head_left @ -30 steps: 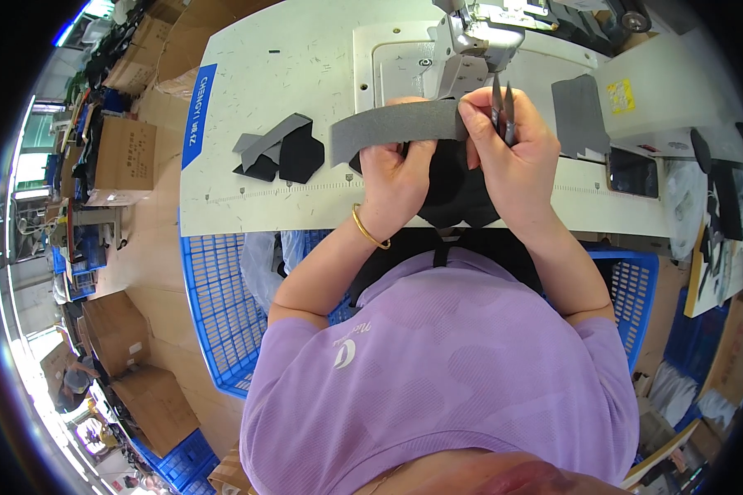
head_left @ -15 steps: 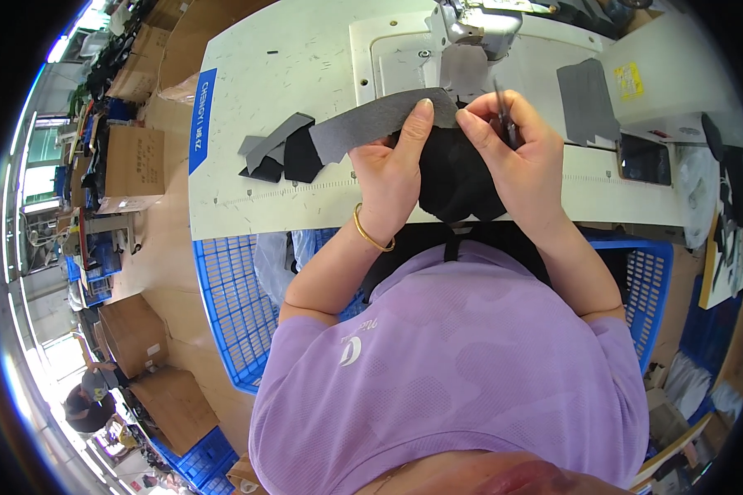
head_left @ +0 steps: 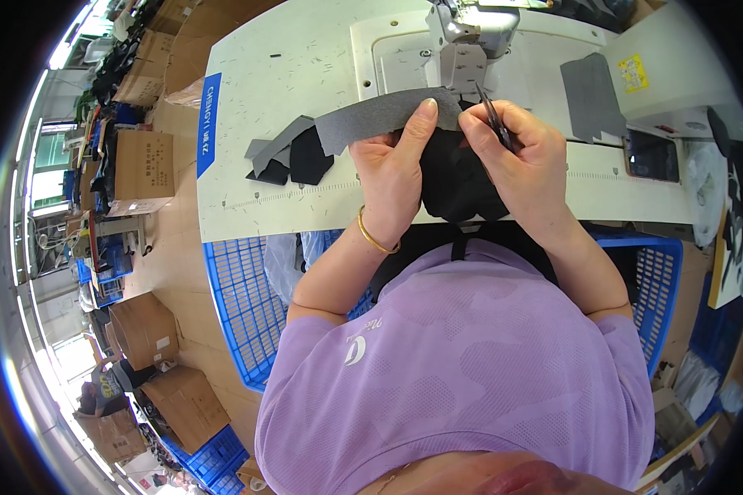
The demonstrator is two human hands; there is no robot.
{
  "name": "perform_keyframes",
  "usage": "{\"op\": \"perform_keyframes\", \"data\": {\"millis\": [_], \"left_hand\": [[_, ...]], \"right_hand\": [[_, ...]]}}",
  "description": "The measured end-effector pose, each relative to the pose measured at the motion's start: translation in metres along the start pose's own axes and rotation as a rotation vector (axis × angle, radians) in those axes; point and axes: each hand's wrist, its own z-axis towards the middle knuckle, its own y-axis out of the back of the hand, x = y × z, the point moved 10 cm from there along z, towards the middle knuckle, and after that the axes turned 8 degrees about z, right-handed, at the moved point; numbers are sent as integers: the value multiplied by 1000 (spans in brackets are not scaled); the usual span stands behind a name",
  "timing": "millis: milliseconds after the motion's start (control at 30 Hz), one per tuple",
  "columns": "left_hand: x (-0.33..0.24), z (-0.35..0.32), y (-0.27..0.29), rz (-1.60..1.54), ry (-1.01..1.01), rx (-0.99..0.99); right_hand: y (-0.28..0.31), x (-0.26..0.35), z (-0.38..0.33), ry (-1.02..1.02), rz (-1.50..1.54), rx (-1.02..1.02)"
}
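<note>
My left hand (head_left: 398,169) pinches a long grey fabric strip (head_left: 371,120) against a black fabric piece (head_left: 458,181), with the thumb pressed on the strip's upper edge. My right hand (head_left: 524,161) grips the same work from the right and holds thin dark tweezers (head_left: 494,124) between its fingers. Both hands sit just in front of the sewing machine head (head_left: 466,41) on the white table (head_left: 256,198). The black piece is partly hidden by my hands.
Loose grey and black cut pieces (head_left: 293,157) lie left of my hands. A dark grey patch (head_left: 593,99) rests on the right of the machine bed. A blue plastic crate (head_left: 243,305) stands under the table edge. Cardboard boxes (head_left: 144,165) line the floor at left.
My hands and the fabric have shifted slightly up toward the machine head. The grey strip's right end now sits under my left thumb close to the presser area.
</note>
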Motion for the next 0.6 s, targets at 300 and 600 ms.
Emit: {"op": "perform_keyframes", "data": {"millis": [300, 600], "left_hand": [[-3, 6, -1, 45, -15, 6], [4, 22, -2, 186, 43, 61]], "right_hand": [[-1, -5, -1, -12, 55, -19], [-4, -8, 8, -24, 87, 42]]}}
